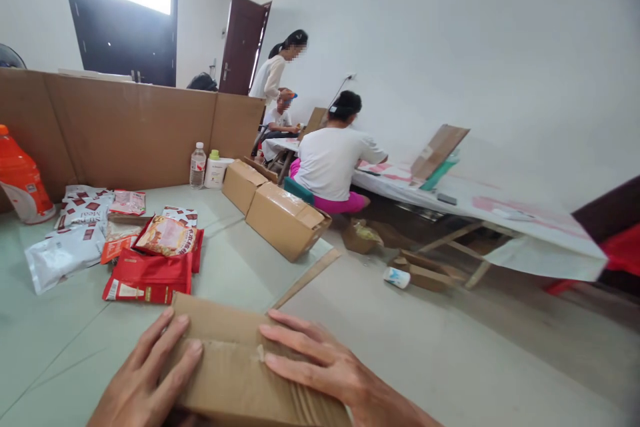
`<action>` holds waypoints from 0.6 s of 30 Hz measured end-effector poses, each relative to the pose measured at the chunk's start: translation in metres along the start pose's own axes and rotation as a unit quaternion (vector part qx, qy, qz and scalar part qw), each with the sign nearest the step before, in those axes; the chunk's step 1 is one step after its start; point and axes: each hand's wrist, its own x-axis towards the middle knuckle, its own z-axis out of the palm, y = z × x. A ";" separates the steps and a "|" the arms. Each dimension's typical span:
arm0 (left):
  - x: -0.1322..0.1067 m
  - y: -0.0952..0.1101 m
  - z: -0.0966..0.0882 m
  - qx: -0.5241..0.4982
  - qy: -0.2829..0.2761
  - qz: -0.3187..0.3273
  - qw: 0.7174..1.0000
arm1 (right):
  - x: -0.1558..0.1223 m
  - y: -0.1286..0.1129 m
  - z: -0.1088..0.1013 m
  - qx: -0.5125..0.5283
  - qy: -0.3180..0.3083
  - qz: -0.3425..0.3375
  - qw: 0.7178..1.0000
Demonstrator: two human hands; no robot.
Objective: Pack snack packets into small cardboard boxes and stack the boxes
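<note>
A closed cardboard box (235,373) lies in front of me at the lower edge of the view. Across the left part of its top, the fingers of my left hand (150,370) are stretched out and apart. My right hand (325,363) lies on the right part, its fingers spread and pointing left, close to a small whitish scrap of tape (261,352) at the flap seam. Both thumbs are hidden or out of sight. Just beyond the box is a red food pouch (150,273), with a pink-and-yellow snack packet (167,235) on top of it.
Silver-white packets (67,253) and an orange bottle (23,177) stand left. A water bottle (198,167), a white bottle (216,170) and two cardboard boxes (285,220) are farther back, before a cardboard screen (135,133). The table edge (307,277) runs right; a seated person (330,160) works beyond.
</note>
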 end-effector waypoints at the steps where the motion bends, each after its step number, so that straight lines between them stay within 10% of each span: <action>1: 0.014 0.002 0.007 -0.026 -0.007 0.009 1.000 | -0.011 0.005 -0.001 -0.009 0.015 0.013 1.000; 11: 0.145 -0.025 0.067 -0.153 -0.136 0.042 0.978 | -0.040 0.052 -0.006 -0.082 0.122 0.137 0.980; 18: 0.098 -0.033 0.098 -0.095 -0.070 -0.032 0.992 | -0.011 0.091 0.001 -0.104 0.194 0.192 0.956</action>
